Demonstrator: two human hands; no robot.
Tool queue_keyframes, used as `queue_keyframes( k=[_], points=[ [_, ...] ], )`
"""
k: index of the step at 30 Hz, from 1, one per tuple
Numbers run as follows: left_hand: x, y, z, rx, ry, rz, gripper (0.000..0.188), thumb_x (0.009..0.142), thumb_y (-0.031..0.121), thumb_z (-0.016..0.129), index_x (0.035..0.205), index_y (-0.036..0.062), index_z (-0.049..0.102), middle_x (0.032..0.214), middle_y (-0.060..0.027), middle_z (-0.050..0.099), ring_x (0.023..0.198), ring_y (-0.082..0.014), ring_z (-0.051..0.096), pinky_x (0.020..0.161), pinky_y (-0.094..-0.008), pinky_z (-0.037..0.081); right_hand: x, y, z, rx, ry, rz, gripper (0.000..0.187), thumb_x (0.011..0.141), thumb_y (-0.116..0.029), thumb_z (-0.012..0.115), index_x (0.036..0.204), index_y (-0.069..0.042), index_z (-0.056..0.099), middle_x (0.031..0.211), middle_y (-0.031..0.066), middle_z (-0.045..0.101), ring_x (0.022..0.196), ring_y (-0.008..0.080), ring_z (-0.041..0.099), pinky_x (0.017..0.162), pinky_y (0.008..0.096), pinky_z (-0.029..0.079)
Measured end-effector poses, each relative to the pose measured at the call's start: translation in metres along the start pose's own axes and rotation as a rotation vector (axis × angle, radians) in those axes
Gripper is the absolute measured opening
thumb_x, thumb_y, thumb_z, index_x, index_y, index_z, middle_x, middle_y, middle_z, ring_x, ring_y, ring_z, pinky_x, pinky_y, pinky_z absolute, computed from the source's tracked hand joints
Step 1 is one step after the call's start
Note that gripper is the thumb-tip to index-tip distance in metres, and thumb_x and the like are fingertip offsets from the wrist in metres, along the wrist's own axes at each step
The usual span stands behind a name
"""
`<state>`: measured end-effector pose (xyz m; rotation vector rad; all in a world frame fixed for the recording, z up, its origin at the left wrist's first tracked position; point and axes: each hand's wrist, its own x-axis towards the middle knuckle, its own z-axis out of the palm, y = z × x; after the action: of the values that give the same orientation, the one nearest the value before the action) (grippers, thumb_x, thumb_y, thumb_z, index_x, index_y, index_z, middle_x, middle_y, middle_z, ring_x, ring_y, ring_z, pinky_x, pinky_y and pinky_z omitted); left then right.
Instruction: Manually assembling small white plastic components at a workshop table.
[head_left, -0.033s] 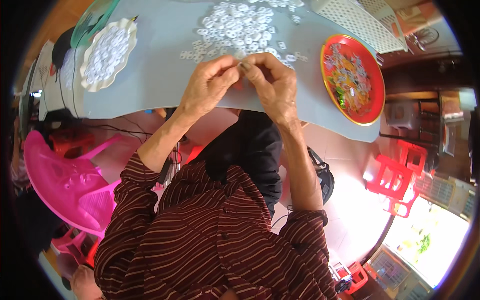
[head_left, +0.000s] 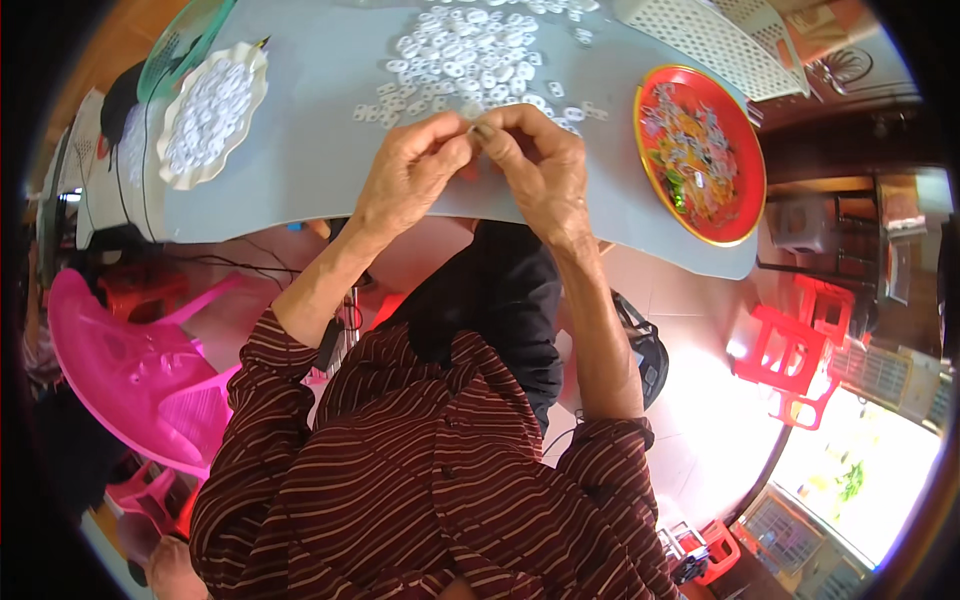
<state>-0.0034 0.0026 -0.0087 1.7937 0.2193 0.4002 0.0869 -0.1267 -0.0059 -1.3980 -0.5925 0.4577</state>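
My left hand (head_left: 415,165) and my right hand (head_left: 542,165) meet fingertip to fingertip over the table's near edge. Thumb and forefinger are pinched together on each. Whatever lies between the fingertips is too small and too covered to make out. Just beyond them spreads a loose heap of small white oval plastic pieces (head_left: 470,50), each with holes in it. Some stray pieces lie close to the right hand's knuckles.
On the grey-blue table (head_left: 310,130), a scalloped white dish (head_left: 178,178) of similar pieces stands left, near a green mesh basket (head_left: 165,55). At right are a red gold-rimmed tray (head_left: 735,225) of colourful bits and a perforated white rack (head_left: 690,40). A pink chair (head_left: 130,370) stands lower left.
The table and its things sit slightly further left in the picture. Both hands keep the same pinched pose.
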Motion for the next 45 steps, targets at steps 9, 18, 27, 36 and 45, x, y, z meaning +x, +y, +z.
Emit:
queue_keyframes(
  k=[9,18,27,36,45],
  points=[
    [0.031,0.029,0.002,0.222,-0.01,0.14,0.016,0.088,0.015,0.056,0.085,-0.0011,0.059,0.066,-0.0026,0.054,0.062,-0.0078,0.047,0.057,-0.023,0.04,-0.022,0.0,-0.014,0.187,0.21,0.047,0.008,0.087,-0.006,0.059,0.089,0.001,0.061,0.069,0.001,0.06,0.061,0.005,0.052,0.055,0.0212,0.043],
    [0.124,0.016,0.024,0.772,-0.344,0.574,0.01,0.082,0.009,0.056,0.087,0.0018,0.059,0.075,-0.0093,0.057,0.079,-0.0261,0.053,0.072,-0.0356,0.045,-0.03,0.003,-0.032,-0.122,0.134,-0.003,0.011,0.082,-0.006,0.065,0.089,0.002,0.063,0.068,0.0044,0.061,0.061,0.0076,0.055,0.058,0.0234,0.046],
    [0.141,0.006,0.033,0.906,-0.475,0.555,0.011,0.082,0.012,0.056,0.09,0.0052,0.06,0.077,-0.0073,0.051,0.085,-0.0242,0.048,0.076,-0.0342,0.044,-0.031,0.002,-0.032,-0.094,0.162,-0.036,0.012,0.082,-0.006,0.067,0.089,0.002,0.063,0.068,0.0054,0.062,0.06,0.0086,0.056,0.057,0.0241,0.046],
    [0.124,0.012,0.052,0.809,-0.602,0.481,0.016,0.08,0.015,0.058,0.077,0.0002,0.055,0.077,-0.0114,0.052,0.086,-0.0282,0.05,0.076,-0.039,0.045,-0.032,0.003,-0.032,-0.101,0.095,-0.047,0.016,0.085,-0.01,0.067,0.092,0.003,0.063,0.071,-0.0025,0.056,0.065,0.0039,0.047,0.058,0.0184,0.04],
    [0.116,0.002,0.047,0.616,-0.449,0.569,0.015,0.079,0.014,0.062,0.081,-0.0001,0.055,0.07,-0.0081,0.053,0.07,-0.0219,0.051,0.065,-0.0357,0.044,-0.026,0.005,-0.036,0.259,0.255,-0.043,0.012,0.088,-0.009,0.063,0.091,0.003,0.064,0.072,0.0022,0.06,0.058,0.0076,0.052,0.056,0.0221,0.043]
  ],
)
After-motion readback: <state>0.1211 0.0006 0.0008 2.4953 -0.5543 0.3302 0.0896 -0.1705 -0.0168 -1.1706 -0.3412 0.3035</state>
